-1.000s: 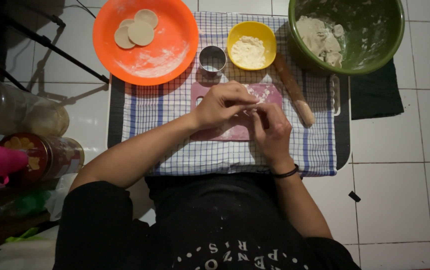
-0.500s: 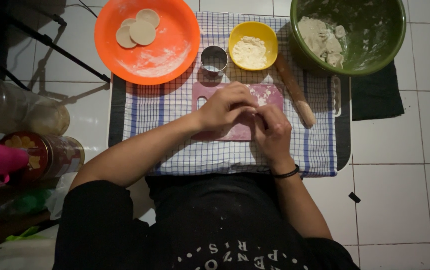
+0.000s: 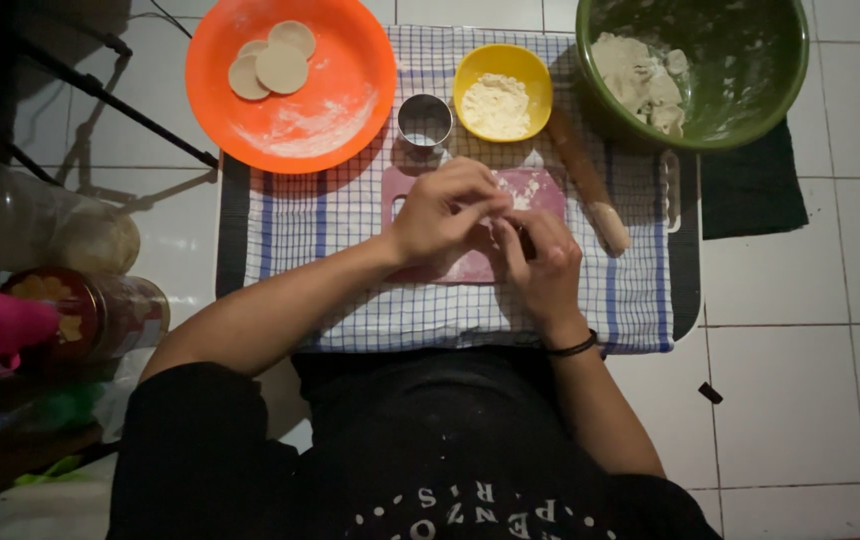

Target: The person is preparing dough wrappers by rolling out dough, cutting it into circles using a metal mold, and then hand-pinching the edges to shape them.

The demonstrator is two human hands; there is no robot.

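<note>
- We see both hands meet over the pink cutting board (image 3: 535, 190), which lies on the checked cloth (image 3: 340, 220).
- The left hand (image 3: 442, 208) is curled, its fingertips drawn together at the board's middle; the right hand (image 3: 542, 262) is curled beside it, fingertips touching the left's. They seem to pinch a small piece of dough, but the fingers hide it, so we cannot tell its shape.
- Done, as we judge: three flat dough rounds (image 3: 272, 62) lie overlapping at the far left of the orange plate (image 3: 330, 110), which is dusted with flour.
- Left, as we judge: a large lump of dough (image 3: 640, 80) sits in the green bowl (image 3: 750, 110), so most of the work seems to lie ahead.
- Around the board: the metal ring cutter (image 3: 425, 120) stands just beyond it, the yellow flour bowl (image 3: 503, 92) next to that, and the rolling pin (image 3: 590, 185) lies slanted just right of the board.
- Room: the cloth shows bare stretches left of the board and near the body; jars (image 3: 100, 310) crowd the far left on the floor, well apart from the hands.
</note>
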